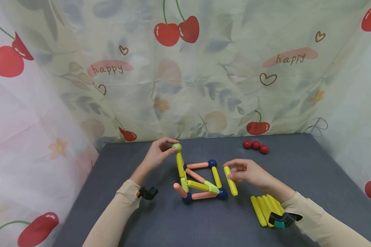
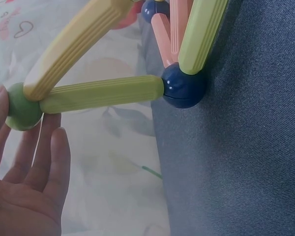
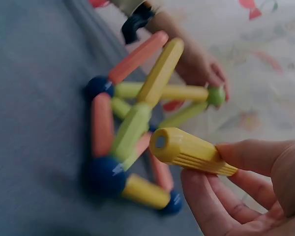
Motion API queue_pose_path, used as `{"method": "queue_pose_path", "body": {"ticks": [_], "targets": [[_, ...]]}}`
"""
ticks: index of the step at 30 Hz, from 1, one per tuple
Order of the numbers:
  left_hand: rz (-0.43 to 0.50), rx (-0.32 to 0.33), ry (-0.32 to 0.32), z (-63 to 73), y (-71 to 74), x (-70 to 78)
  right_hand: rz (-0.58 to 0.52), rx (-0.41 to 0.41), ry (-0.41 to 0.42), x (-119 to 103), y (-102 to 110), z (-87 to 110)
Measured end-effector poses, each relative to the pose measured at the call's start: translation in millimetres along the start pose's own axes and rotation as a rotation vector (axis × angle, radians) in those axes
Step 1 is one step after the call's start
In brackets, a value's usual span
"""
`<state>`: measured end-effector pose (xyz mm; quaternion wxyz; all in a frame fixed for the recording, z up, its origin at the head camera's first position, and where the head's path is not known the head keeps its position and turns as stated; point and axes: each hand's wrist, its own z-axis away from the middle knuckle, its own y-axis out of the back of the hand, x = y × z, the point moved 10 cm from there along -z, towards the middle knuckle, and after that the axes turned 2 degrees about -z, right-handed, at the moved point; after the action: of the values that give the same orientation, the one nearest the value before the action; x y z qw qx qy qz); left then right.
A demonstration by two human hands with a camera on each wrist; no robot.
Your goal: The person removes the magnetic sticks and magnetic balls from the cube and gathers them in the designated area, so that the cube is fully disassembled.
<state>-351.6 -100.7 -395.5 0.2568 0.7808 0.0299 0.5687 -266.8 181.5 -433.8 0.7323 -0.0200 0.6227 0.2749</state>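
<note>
My left hand [image 1: 156,154] pinches a green ball [image 1: 177,147] between thumb and fingers. From that ball a yellow rod [image 1: 180,164] and a green rod [image 2: 103,93] slope down to the rest of a magnetic stick-and-ball frame. Its base has pink rods [image 1: 204,195], a yellow rod [image 1: 216,177] and dark blue balls [image 1: 222,193]. A pink rod [image 1: 180,189] and a yellow rod [image 1: 197,185] each have one free end. Just right of the frame, my right hand [image 1: 248,174] pinches a loose yellow rod [image 1: 231,181], apart from the frame. Its metal tip [image 3: 160,142] shows in the right wrist view.
Several yellow rods [image 1: 259,211] lie side by side at the right, partly under my right forearm. Red balls [image 1: 256,145] stand in a row toward the back of the dark table [image 1: 160,226]. A printed curtain [image 1: 185,85] hangs behind and at the sides.
</note>
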Motion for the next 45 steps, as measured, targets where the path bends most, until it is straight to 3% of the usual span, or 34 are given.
{"method": "queue_pose_path", "body": {"ticks": [6,13,23,36,45], "targets": [[0.0,0.001,-0.019,0.7,1.5,3.2,-0.001,-0.022,-0.041,40,9,17.5],[0.0,-0.005,-0.023,0.3,0.3,1.6,-0.005,-0.066,-0.058,62,12,23.7],[0.005,-0.005,-0.059,-0.8,-1.1,2.7,-0.005,-0.096,-0.042,70,15,26.1],[0.01,-0.005,-0.045,-1.8,-0.4,1.4,0.03,-0.085,-0.025,75,15,25.3],[0.002,-0.005,-0.048,-1.6,-1.0,2.2,0.188,-0.034,0.005,74,15,28.9]]}}
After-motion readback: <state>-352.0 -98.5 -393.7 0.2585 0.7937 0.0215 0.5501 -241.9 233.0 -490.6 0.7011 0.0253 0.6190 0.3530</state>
